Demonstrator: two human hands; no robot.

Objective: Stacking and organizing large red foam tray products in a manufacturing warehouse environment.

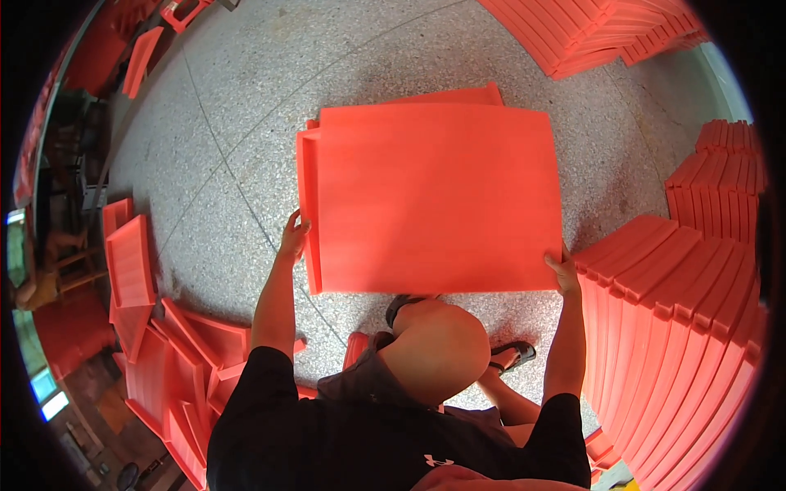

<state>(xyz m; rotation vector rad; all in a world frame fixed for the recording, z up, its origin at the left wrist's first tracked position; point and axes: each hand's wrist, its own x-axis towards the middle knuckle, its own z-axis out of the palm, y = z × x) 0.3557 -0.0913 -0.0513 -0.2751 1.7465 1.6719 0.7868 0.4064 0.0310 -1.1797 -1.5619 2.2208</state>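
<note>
A large, flat red panel [434, 196] with a folded lip along its left side is stretched between my hands, in front of my bent knee. My left hand [295, 238] is closed on the lipped left edge. At the lower right corner, my right hand [563, 272] grips the panel with the thumb on top and the other fingers mostly hidden beneath. Behind the far edge, part of another red panel [458, 96] shows, turned at a slight angle; the rest of it is covered.
Tall stacks of red panels [655, 327] stand close by my right arm, with more stacked panels [573, 37] at the far right. Loose red panels [176, 368] lie in a jumbled pile to my left. The floor [246, 123] is speckled grey.
</note>
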